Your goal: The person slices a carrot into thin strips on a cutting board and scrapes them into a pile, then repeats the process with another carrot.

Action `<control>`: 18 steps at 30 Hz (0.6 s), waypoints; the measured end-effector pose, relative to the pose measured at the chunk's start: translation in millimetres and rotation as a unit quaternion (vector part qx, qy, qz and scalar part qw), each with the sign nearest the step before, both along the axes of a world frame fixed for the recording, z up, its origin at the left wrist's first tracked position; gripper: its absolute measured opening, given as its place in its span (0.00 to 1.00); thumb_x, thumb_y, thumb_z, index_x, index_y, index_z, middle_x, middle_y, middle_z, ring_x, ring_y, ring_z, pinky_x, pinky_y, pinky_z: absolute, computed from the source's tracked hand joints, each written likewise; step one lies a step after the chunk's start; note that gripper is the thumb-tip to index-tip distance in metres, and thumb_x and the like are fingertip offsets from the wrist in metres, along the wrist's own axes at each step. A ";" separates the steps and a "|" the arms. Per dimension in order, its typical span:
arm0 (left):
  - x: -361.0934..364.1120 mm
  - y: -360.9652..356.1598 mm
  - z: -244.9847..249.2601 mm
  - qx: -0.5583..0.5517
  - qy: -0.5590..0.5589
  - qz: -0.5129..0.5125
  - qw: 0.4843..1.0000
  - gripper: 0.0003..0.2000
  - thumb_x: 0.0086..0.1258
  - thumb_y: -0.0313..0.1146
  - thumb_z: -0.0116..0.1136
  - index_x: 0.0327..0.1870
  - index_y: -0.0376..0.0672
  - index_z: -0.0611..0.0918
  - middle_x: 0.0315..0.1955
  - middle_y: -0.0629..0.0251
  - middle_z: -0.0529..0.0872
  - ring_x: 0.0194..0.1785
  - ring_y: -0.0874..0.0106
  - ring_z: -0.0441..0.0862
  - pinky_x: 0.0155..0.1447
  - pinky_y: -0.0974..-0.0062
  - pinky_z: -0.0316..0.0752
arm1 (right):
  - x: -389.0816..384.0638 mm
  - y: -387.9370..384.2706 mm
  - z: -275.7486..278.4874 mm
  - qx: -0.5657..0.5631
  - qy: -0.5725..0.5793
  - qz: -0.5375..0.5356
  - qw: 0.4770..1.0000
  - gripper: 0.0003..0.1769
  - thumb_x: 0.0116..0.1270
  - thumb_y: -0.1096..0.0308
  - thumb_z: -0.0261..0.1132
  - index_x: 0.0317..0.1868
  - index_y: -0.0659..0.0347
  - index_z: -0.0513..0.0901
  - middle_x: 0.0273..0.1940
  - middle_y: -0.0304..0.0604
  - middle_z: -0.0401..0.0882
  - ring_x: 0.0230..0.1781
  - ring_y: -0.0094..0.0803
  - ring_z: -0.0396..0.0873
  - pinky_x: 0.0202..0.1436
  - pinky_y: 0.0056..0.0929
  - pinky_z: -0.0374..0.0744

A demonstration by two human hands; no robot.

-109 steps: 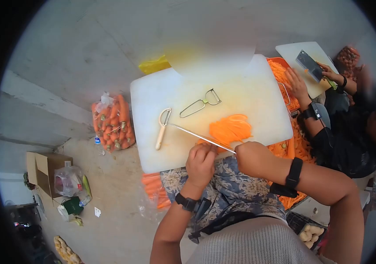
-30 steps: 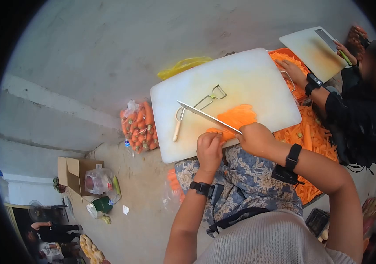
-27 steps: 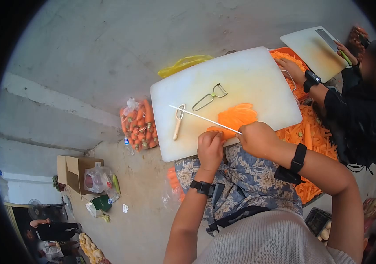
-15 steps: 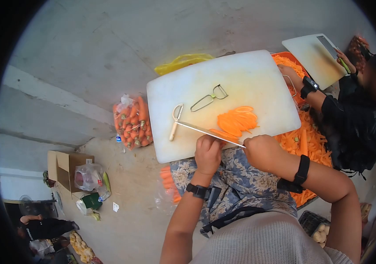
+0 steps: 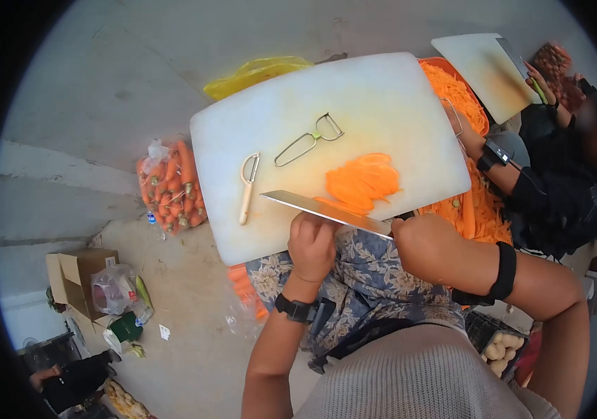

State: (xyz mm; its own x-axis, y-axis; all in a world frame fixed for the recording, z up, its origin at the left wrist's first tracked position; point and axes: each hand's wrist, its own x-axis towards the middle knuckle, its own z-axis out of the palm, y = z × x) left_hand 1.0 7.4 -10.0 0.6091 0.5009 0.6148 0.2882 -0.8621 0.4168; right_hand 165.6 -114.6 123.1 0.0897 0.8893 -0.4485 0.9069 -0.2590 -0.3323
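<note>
My right hand (image 5: 427, 253) is wrapped round the handle of a kitchen knife (image 5: 326, 209), whose broad blade points left across the near edge of a white cutting board (image 5: 375, 84). My left hand (image 5: 312, 244) is closed with curled fingers just on the near side of the blade; whatever it grips is hidden. Against the far side of the blade lie thin carrot slices (image 5: 362, 180), heaped and overlapping. Farther up the board rests a metal Y-shaped peeler (image 5: 298, 150) with a green joint. A pale-handled peeler (image 5: 246, 199) lies to the left.
A bag of carrots (image 5: 172, 188) stands left of the board, above a cardboard box (image 5: 85, 279). Shredded carrot (image 5: 459, 94) fills an orange tray on the right. There a co-worker's arm (image 5: 497, 157) reaches in. Beyond is another cutting board (image 5: 480, 77). Potatoes (image 5: 501, 349) sit in a black crate.
The knife blade has tilted to show more of its flat side. The board and hands have shifted left in view as the camera turned. The co-worker's arm stays by the tray.
</note>
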 end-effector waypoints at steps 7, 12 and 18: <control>1.3 2.4 0.4 -0.011 0.014 -0.009 1.000 0.11 0.52 0.23 0.67 0.38 0.43 0.86 0.42 0.62 0.81 0.49 0.58 0.79 0.49 0.66 0.78 | 2.7 20.2 12.6 -0.078 0.000 -0.014 0.997 0.10 0.51 0.76 0.64 0.35 0.70 0.80 0.26 0.58 0.82 0.29 0.54 0.83 0.33 0.46 0.81; 3.7 3.6 5.3 -0.011 0.013 -0.014 1.000 0.12 0.51 0.23 0.67 0.38 0.44 0.86 0.39 0.65 0.81 0.49 0.59 0.79 0.48 0.67 0.78 | 4.0 29.1 17.4 -0.088 0.014 -0.018 0.996 0.10 0.50 0.76 0.65 0.34 0.71 0.81 0.28 0.59 0.82 0.30 0.54 0.84 0.35 0.45 0.82; 1.5 2.2 10.4 -0.008 0.026 -0.011 1.000 0.10 0.53 0.22 0.67 0.37 0.44 0.86 0.39 0.66 0.81 0.49 0.62 0.80 0.49 0.69 0.79 | -0.7 49.9 -27.0 -0.062 0.038 -0.001 0.997 0.08 0.51 0.75 0.65 0.33 0.68 0.83 0.27 0.59 0.82 0.30 0.54 0.83 0.37 0.45 0.81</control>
